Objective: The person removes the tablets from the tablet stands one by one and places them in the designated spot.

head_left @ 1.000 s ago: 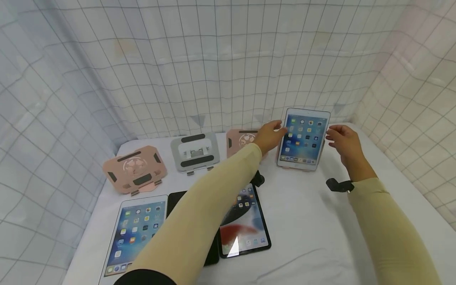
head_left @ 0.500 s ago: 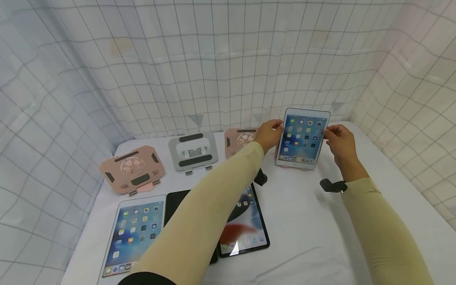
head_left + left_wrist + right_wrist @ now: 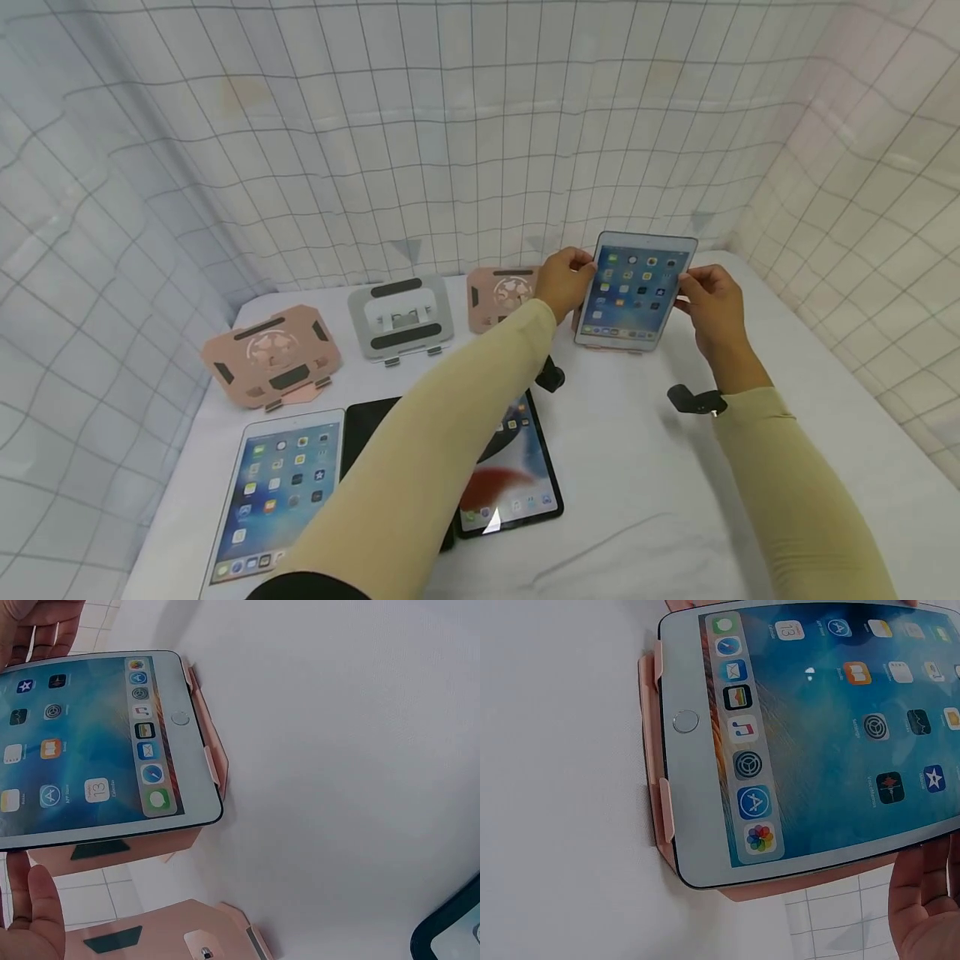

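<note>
A white-framed tablet with a lit home screen leans back on a pink folding stand at the far right of the table. Two small pink lips of the stand hold its lower edge. On the tablet's left side, my left hand grips the edge between thumb and fingers. My right hand pinches the opposite edge, thumb in front and fingers behind. Most of the stand is hidden behind the tablet.
Left of the tablet stand a second pink stand, a grey stand and a third pink stand. Nearer lie a white tablet, a black flat item and a black-framed tablet, partly under my left sleeve. Grid-patterned curtains enclose the table.
My right hand has closed in from beside the tablet and now pinches its right edge. The left hand's fingers have drawn in on the left edge. The tablet appears tilted slightly further back.
</note>
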The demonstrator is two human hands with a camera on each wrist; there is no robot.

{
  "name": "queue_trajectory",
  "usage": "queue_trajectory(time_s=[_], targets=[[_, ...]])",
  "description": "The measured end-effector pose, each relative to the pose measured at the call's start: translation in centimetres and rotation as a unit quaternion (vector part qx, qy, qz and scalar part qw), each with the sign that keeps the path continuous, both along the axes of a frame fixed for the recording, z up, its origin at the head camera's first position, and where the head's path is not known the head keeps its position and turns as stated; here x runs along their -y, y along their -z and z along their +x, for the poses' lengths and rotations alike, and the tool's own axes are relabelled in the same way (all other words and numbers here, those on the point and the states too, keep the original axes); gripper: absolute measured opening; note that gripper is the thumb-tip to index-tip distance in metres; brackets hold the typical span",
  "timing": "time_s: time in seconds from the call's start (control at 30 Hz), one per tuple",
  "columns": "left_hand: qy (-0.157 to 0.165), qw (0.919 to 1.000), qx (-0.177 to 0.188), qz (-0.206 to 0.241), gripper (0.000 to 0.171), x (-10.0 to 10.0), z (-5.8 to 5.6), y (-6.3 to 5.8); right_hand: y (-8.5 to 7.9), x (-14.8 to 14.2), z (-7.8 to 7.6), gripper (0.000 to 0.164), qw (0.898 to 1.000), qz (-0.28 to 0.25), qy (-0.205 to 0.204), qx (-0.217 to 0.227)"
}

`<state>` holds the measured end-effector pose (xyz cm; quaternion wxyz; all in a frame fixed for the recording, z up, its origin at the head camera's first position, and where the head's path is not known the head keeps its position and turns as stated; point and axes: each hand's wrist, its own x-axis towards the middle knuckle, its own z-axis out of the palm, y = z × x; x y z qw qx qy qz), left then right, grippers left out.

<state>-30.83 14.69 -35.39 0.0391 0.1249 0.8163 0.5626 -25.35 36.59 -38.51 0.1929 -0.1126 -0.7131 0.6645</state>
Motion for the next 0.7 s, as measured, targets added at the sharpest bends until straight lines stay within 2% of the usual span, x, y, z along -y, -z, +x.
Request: queue_trajectory(time_s=[0.1, 0.2, 0.43, 0.57, 0.7], targets=[[0.007, 1.0000, -0.003, 0.001, 0.017, 0.2, 0.2, 0.0, -0.2, 0.2, 0.2, 0.008, 0.999, -0.031, -0.005, -0.010], [0.017, 0.9996, -0.001, 0.021, 0.015, 0.6, 0.5, 0.1, -0.5, 0.3, 0.5, 0.006, 0.998, -0.056, -0.010, -0.022], [0.038, 0.9942, 0.033, 0.095, 0.013, 2.0, 2.2, 0.7, -0.9, 0.4, 1.6, 0.008, 1.000, 0.000, -0.028, -0.003], [0.042, 0.9898, 0.073, 0.115, 0.014, 3.1, 3.5, 2.0, -0.6, 0.6, 2.7, 0.010, 0.996, 0.052, -0.064, 0.035], [0.038, 0.9849, 0.118, 0.121, 0.014, 4.3, 4.8, 3.5, 0.3, 1.1, 3.7, 0.020, 0.986, 0.095, -0.117, 0.074]])
